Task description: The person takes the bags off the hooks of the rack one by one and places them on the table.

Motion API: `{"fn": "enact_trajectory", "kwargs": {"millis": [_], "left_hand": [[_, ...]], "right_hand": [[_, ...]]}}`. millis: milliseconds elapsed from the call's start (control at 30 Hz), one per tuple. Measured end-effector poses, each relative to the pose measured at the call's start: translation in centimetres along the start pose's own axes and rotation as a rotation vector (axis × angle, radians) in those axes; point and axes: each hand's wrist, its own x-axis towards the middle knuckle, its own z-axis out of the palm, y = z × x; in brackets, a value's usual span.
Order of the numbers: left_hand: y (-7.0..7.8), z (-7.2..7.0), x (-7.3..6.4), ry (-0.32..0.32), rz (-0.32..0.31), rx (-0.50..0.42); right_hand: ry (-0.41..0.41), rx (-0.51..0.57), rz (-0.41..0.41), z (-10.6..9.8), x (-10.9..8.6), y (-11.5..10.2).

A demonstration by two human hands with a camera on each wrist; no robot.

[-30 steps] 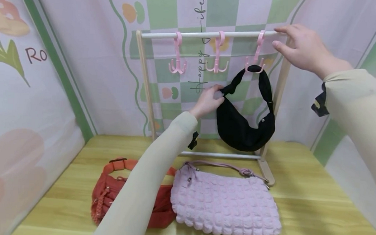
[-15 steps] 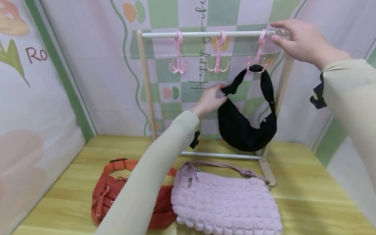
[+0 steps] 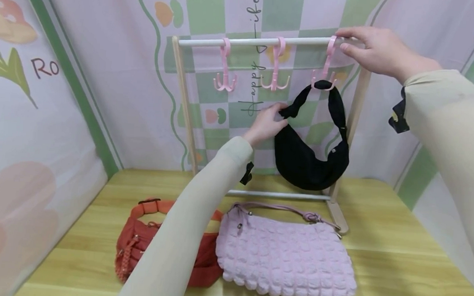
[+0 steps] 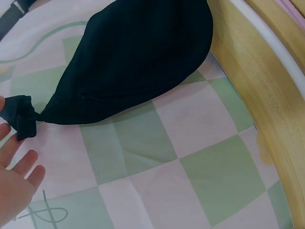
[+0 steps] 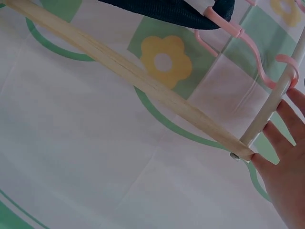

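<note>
A black shoulder bag [image 3: 307, 166] hangs by its strap [image 3: 337, 109] from the rightmost pink hook [image 3: 326, 65] on the rack's white rail [image 3: 251, 42]. My left hand [image 3: 265, 122] pinches the knotted left end of the strap. In the left wrist view, a few fingertips [image 4: 36, 175] stretch loose beyond that knot [image 4: 21, 114], and the thumb is mostly cut off. At the rail's right end, my right hand [image 3: 383, 53] rests with long, nearly straight fingers beside the top of that hook. Its fingers [image 5: 286, 117] touch the rail and the little finger is at the wooden post [image 5: 205, 119].
Two more pink hooks, a left one [image 3: 225, 68] and a middle one [image 3: 276, 64], hang bare on the rail. On the wooden table [image 3: 394, 248] lie a red bag [image 3: 133, 246], partly behind the left sleeve, and a pink puffy bag [image 3: 287, 255]. A patterned curtain backs the rack.
Across the last second the right hand has shifted slightly left along the rail, closer to the hook. Rack, black bag and left hand appear slightly further right in the head view.
</note>
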Motion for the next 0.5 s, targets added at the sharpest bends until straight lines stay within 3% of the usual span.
{"fn": "enact_trajectory", "kwargs": {"millis": [500], "left_hand": [[0.07,-0.13,0.04,-0.008,-0.002,0.002]], "right_hand": [[-0.014,0.065,0.038,-0.22,-0.10,-0.59]]}}
